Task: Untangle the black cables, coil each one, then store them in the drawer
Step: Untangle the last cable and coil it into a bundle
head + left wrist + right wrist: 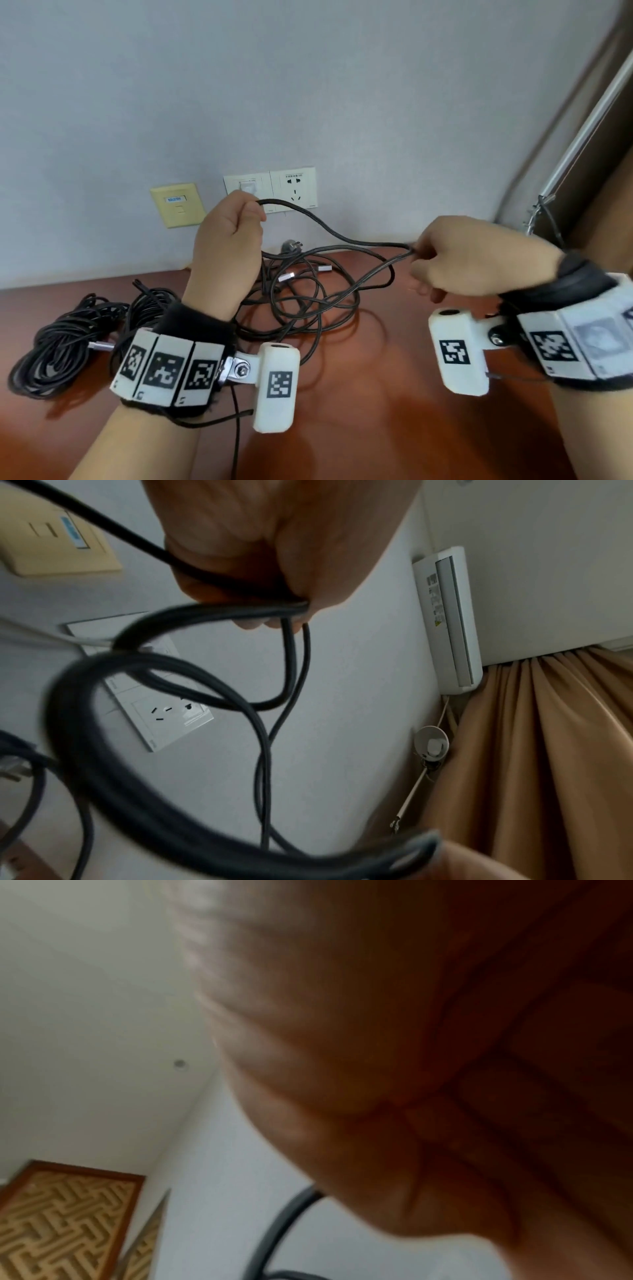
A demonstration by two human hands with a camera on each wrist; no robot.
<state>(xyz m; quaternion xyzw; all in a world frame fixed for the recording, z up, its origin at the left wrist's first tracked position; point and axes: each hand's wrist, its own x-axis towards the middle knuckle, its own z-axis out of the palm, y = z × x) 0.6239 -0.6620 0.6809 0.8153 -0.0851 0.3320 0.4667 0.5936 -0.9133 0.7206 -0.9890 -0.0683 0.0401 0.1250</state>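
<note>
Above the tabletop (376, 394), near its back edge, both hands hold one black cable (329, 230) up in the air. Left hand (227, 236) is a closed fist w/ fingers curled round the cable; in the left wrist view several strands bunch at the fingertips (274, 622) and hang below in loops. From that fist the cable runs right & slightly down to the right hand (469, 257), which pinches a doubled bend of it betw. thumb and fingers, other fingers curled in. Right wrist view is blurred, mostly palm, w/ a bit of cable at the bottom.

Below the held stretch, a loose tangle of cables (308, 301) lies on the tabletop by the back edge, metal plugs poking out. Toward the left edge sit coiled bundles (65, 346), apart from both hands. Wall sockets (293, 187) are behind, on the wall.
</note>
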